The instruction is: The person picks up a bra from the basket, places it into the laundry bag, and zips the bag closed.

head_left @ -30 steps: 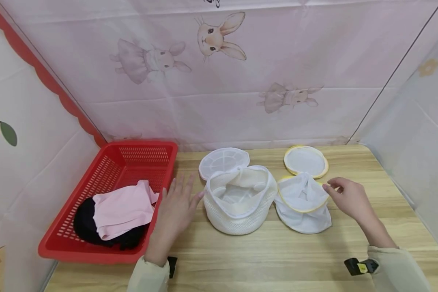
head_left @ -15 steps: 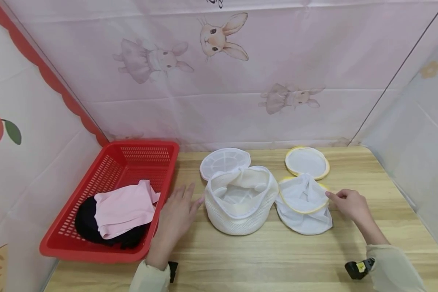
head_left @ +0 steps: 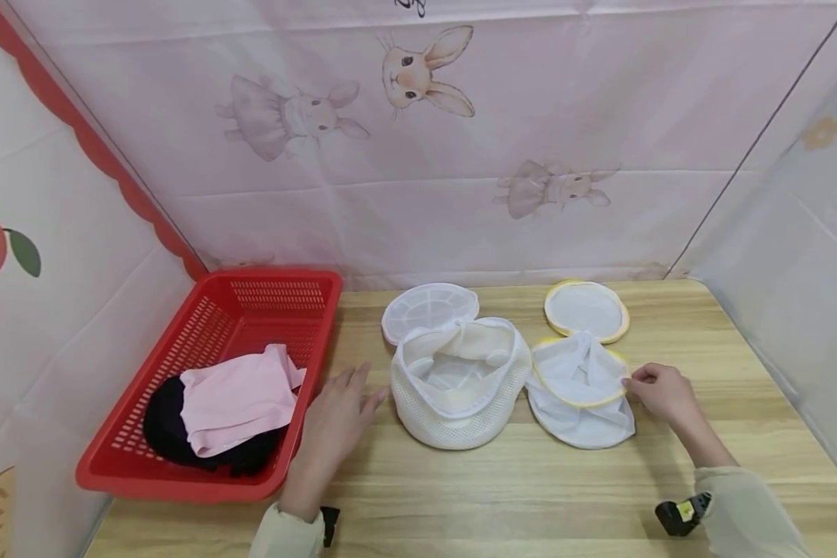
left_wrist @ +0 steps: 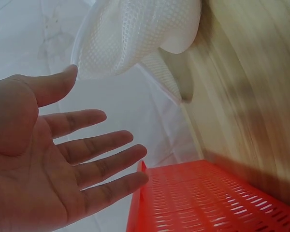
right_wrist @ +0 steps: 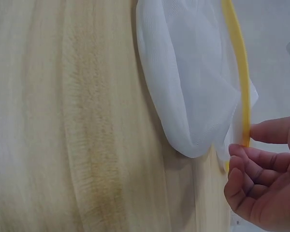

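Observation:
Between the red basket and the white mesh laundry bag (head_left: pixel 460 430), my left hand (head_left: pixel 336 411) hovers with spread fingers. Its thumb tip is right at that bag's rim in the left wrist view, and the palm (left_wrist: pixel 34 183) holds nothing. My right hand (head_left: pixel 665 393) pinches the yellow rim (right_wrist: pixel 241 72) of the smaller white mesh laundry bag (head_left: pixel 586 426) between thumb and fingertips. Both bags stand with their mouths open. The larger one's round lid (head_left: pixel 428 306) lies folded back behind it, and the smaller one's yellow-edged lid (head_left: pixel 584 308) lies likewise behind.
On the left of the wooden table (head_left: pixel 488 504) stands the red plastic basket (head_left: pixel 174 490). Inside it a pink cloth (head_left: pixel 240 395) lies on a black cloth (head_left: pixel 160 422). A printed curtain (head_left: pixel 418 225) hangs along the back, with more at both sides.
My right hand has come slightly down and toward me along the yellow rim. The left hand has sunk a little, still spread. Bags and basket stay in place.

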The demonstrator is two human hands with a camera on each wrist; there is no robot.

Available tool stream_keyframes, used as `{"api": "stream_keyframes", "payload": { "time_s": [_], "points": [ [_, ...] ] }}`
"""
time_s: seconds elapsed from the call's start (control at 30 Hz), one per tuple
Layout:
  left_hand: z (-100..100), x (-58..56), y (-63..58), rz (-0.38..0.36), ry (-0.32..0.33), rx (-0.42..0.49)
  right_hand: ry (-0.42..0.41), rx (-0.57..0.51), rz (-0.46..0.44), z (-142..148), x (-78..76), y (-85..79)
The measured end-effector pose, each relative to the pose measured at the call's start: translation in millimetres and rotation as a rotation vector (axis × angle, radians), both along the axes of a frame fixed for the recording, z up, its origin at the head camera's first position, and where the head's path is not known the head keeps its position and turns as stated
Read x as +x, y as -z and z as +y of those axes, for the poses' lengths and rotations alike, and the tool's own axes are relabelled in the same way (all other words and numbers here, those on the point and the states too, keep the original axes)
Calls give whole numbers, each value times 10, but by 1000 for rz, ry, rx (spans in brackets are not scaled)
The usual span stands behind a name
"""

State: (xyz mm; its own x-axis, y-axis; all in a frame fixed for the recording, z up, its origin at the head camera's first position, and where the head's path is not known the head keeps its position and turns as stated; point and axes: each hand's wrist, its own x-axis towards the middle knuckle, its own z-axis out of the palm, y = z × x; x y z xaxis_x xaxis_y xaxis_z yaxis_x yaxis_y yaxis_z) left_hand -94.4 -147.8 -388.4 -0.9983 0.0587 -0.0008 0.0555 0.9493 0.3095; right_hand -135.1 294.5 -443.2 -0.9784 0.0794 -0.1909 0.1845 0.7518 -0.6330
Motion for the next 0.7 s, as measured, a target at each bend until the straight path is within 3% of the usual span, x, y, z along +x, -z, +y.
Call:
{"api": "stream_keyframes", "payload": {
  "time_s": [0.17, 0.3, 0.7],
  "points": [
    [2, 43, -97, 11, -18, 52, 5, -31, 32, 1, -8, 13],
    [-22, 92, -229, 71, -10, 93, 7, -45, 53, -7, -15, 20],
    [-263, 226, -615, 160, -36, 172, 20, -46, 5, -1, -35, 9]
  ]
}}
